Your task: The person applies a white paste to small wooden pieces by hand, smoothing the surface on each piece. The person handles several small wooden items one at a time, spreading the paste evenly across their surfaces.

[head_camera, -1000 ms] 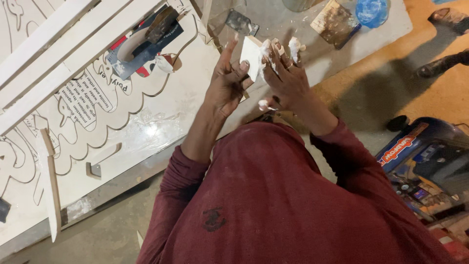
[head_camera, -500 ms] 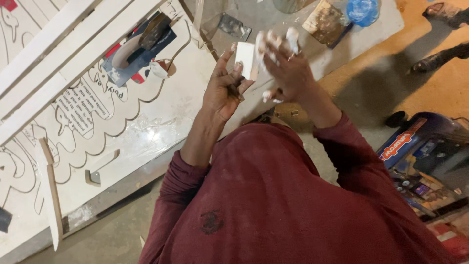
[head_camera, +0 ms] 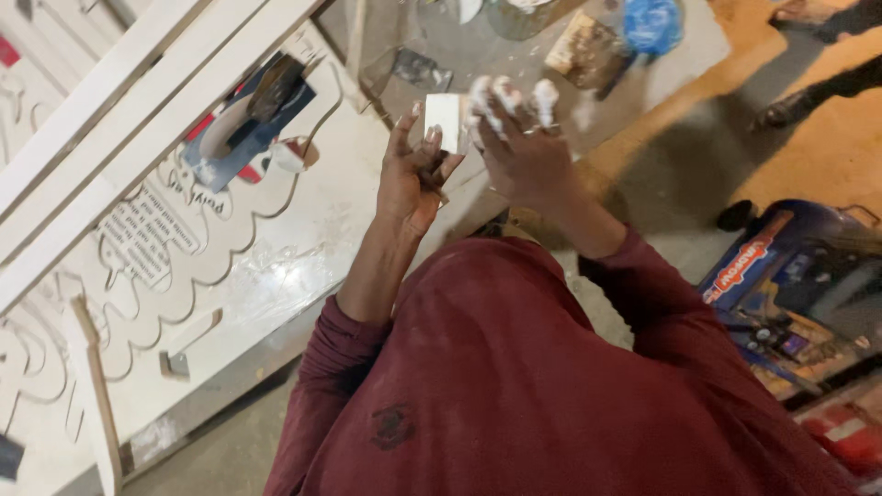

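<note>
Hands barely move since before: left hand [head_camera: 413,179] still pinches the small white block [head_camera: 446,119], right hand [head_camera: 524,152] spread open (fingertips [head_camera: 547,95] caked in white paste).

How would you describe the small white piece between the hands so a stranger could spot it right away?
Start at the big white carved panel filling the left side, then follow its right edge up to the person's two raised hands. The left hand and the paste-smeared right hand meet at a small white rectangular block. It is the only plain, flat-sided white piece held off the surface.
</note>
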`<state>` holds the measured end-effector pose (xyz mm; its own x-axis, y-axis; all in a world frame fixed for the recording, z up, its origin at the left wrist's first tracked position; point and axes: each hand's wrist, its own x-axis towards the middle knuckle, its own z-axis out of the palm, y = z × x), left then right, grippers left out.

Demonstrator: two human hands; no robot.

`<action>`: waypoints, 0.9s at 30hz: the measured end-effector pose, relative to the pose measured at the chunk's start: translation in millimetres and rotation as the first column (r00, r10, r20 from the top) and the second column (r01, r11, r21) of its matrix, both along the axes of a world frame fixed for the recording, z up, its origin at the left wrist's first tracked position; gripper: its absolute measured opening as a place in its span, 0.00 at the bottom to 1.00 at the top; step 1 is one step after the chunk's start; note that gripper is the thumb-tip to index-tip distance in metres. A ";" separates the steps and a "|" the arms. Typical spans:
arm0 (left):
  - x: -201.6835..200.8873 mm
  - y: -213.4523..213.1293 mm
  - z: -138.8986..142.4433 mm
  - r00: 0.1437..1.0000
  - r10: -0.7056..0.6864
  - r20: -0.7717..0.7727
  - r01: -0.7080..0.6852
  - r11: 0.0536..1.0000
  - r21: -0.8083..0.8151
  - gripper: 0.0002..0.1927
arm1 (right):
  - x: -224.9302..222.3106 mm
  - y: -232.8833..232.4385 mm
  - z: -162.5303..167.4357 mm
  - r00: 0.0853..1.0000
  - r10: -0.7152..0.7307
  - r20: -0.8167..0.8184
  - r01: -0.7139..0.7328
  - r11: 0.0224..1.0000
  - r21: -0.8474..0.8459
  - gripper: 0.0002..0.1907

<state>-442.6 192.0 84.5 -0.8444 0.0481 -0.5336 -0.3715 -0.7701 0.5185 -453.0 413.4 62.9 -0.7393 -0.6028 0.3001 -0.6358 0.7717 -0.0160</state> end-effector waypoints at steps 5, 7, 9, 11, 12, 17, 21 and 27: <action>-2.5 -20.2 -16.2 1.000 0.027 0.002 -0.027 0.999 -0.021 0.28 | 4.5 -10.3 -6.5 1.000 0.005 0.014 -0.007 0.986 0.164 0.36; -3.3 -32.5 -24.8 0.998 0.059 -0.035 -0.058 0.998 0.025 0.25 | 6.1 -12.3 -4.4 0.996 0.020 0.090 -0.024 0.999 0.048 0.40; 0.6 -38.9 -30.9 0.998 0.029 -0.057 -0.023 0.996 0.091 0.25 | 7.3 -21.1 -0.1 0.977 0.004 0.214 0.035 0.983 -0.181 0.39; 3.6 -36.9 -32.6 0.999 -0.008 -0.039 0.013 0.990 0.138 0.29 | 8.2 -33.1 3.3 0.983 0.048 0.177 0.001 0.963 -0.269 0.38; 4.3 -34.8 -31.4 1.000 -0.024 -0.005 0.025 0.992 0.125 0.32 | 8.7 -38.1 3.5 0.990 0.108 0.090 -0.081 0.961 -0.264 0.38; -1.2 -26.5 -7.2 0.999 -0.041 -0.003 0.041 0.999 -0.001 0.23 | 12.3 -23.9 2.0 0.954 0.245 0.172 -0.194 0.944 -0.265 0.45; -1.2 -17.0 5.0 0.998 -0.063 0.000 0.063 0.997 0.036 0.30 | 14.4 -14.0 -2.1 0.968 0.193 0.160 -0.151 0.959 -0.242 0.46; -10.9 -31.3 12.6 0.996 0.019 -0.090 -0.013 0.998 0.068 0.28 | 12.9 -21.4 -29.8 0.905 0.156 0.395 -0.073 0.973 -0.217 0.41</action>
<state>-453.5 160.7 97.1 -0.8899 0.0677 -0.4511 -0.3132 -0.8097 0.4963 -440.2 392.0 33.1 -0.7507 -0.6519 0.1068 -0.6254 0.6492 -0.4329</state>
